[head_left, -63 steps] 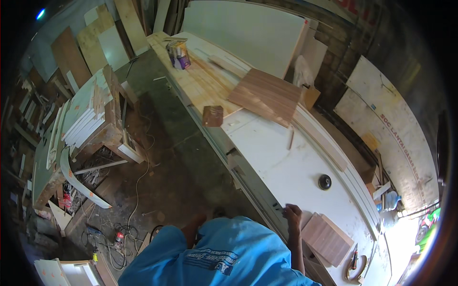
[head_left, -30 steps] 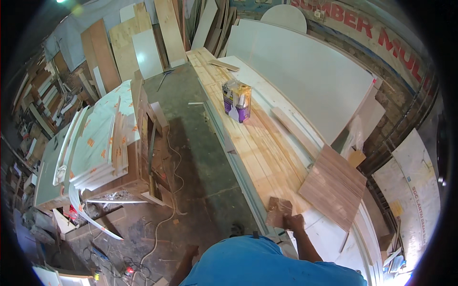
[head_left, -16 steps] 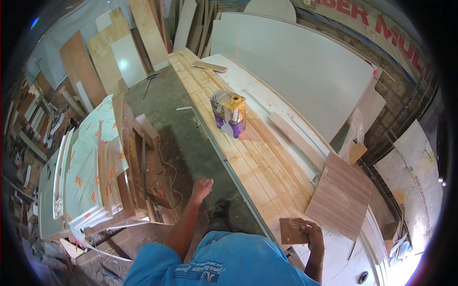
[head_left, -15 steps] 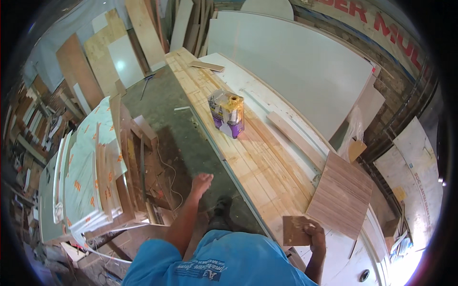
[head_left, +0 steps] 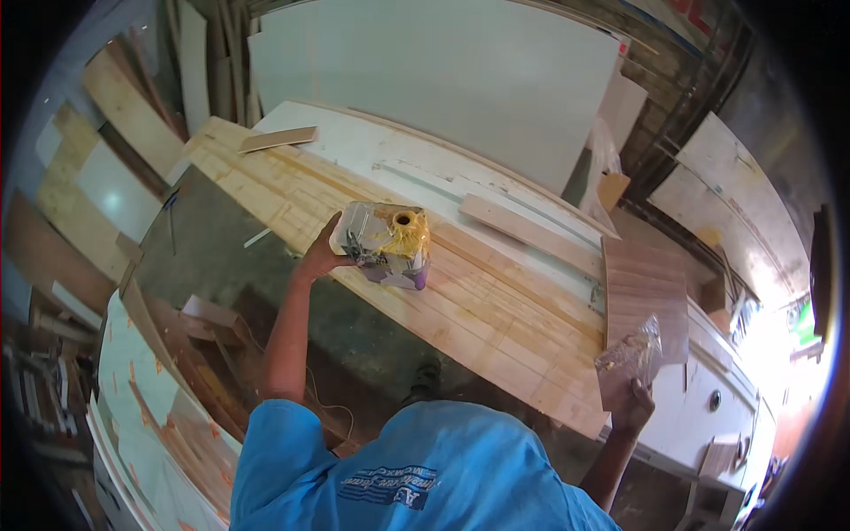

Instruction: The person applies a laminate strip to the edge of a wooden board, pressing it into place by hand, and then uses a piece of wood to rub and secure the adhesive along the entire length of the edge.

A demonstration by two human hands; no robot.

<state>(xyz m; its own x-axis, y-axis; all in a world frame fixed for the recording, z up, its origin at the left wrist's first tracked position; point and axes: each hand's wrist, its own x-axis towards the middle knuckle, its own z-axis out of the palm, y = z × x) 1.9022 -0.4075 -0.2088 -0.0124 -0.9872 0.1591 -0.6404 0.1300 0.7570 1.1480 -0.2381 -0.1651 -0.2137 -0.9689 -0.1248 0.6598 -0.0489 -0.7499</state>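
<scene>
A metal can (head_left: 376, 265) with a purple lower part stands on the long light-wood board (head_left: 482, 327). Dried yellow glue coats its top around a round opening. My left hand (head_left: 320, 252) is closed on the can's left side, thumb in front and fingers going behind it. In my right hand (head_left: 633, 409), at the board's right end, is a small brown wood piece (head_left: 614, 376) gripped by its lower edge. Crumpled clear plastic (head_left: 649, 341) shows at the piece's upper edge; whether it is attached cannot be made out.
Beyond the board lies a white panel (head_left: 305, 115) with a narrow wood strip (head_left: 531, 234) on it. A brown wood-grain panel (head_left: 645, 292) lies at the right. Large sheets lean at the back. Stacked panels (head_left: 142, 398) stand at the lower left, with a cable (head_left: 332, 407) on the floor nearby.
My left hand has moved up from above the floor and taken hold of the can. My right hand still holds the wood piece, now further right. The view has turned right.
</scene>
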